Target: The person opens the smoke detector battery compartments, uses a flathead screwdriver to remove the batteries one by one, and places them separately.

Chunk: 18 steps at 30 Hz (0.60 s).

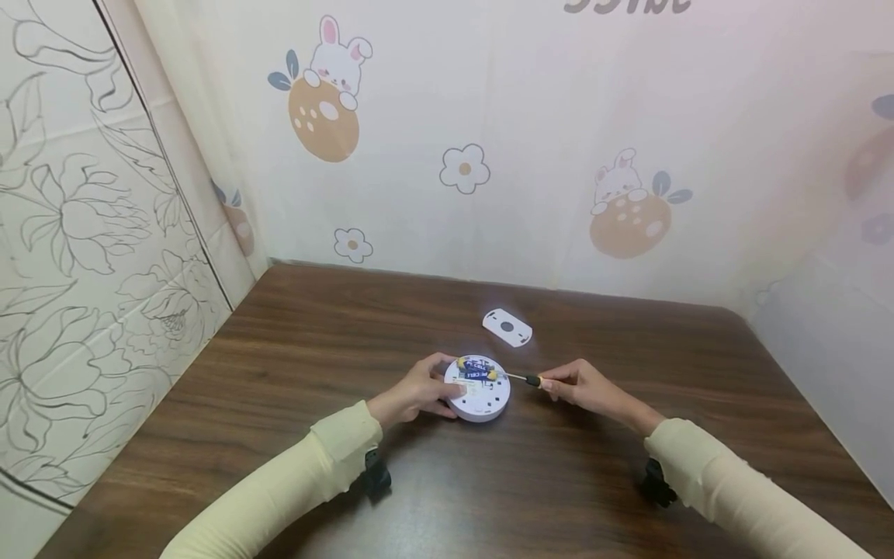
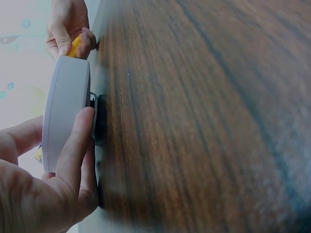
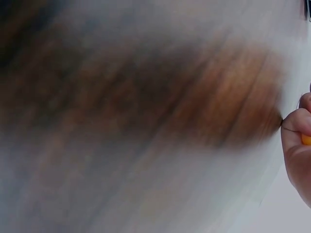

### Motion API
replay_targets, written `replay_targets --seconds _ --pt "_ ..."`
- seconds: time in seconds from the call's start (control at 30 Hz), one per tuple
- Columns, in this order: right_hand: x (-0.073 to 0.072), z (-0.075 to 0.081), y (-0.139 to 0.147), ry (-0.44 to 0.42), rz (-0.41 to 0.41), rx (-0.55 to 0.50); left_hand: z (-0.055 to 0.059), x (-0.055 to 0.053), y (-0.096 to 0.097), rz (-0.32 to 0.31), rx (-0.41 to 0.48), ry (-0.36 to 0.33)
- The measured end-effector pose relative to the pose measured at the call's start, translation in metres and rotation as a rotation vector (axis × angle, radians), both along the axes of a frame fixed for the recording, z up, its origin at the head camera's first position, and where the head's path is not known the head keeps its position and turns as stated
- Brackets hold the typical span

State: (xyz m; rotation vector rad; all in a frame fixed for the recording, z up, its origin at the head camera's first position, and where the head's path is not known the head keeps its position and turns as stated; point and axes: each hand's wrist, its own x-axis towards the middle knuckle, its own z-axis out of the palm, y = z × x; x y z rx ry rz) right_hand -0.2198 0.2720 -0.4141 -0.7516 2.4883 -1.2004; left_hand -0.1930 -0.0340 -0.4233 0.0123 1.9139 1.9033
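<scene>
A round white device [image 1: 482, 404], its face up and carrying blue batteries [image 1: 478, 372] with yellow ends, is gripped at its left side by my left hand [image 1: 417, 388]. The thumb lies over the face and the fingers wrap the side and underside. In the left wrist view the pale side wall [image 2: 68, 111] of the device stands between thumb and fingers, just off the tabletop. My right hand [image 1: 581, 386] pinches a screwdriver [image 1: 534, 380] by its black and yellow handle. Its thin shaft reaches left over the device's rim to the yellow battery end.
A flat white plate [image 1: 507, 327] with rounded ends and a dark round spot lies on the brown wooden table [image 1: 349, 310] behind the device. Printed curtains [image 1: 503, 116] hang along the table's far edge. Dark wrist cameras [image 1: 378, 473] sit under both sleeves.
</scene>
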Motion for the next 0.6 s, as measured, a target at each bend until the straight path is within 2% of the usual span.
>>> replay_targets --seconds 0.17,0.3,0.5,0.6 --pt "0.002 0.0 0.004 0.037 -0.002 0.01 0.0 0.0 0.001 -0.003 0.005 0.007" --pt "0.005 0.003 0.006 0.057 -0.038 0.012 -0.001 0.0 0.0 -0.007 0.008 0.015" --pt "0.016 0.013 0.01 -0.019 -0.184 -0.007 -0.002 0.001 -0.001 -0.011 0.001 0.015" --pt "0.022 0.019 0.011 -0.019 -0.251 -0.008 -0.001 0.001 0.0 -0.009 -0.006 0.014"
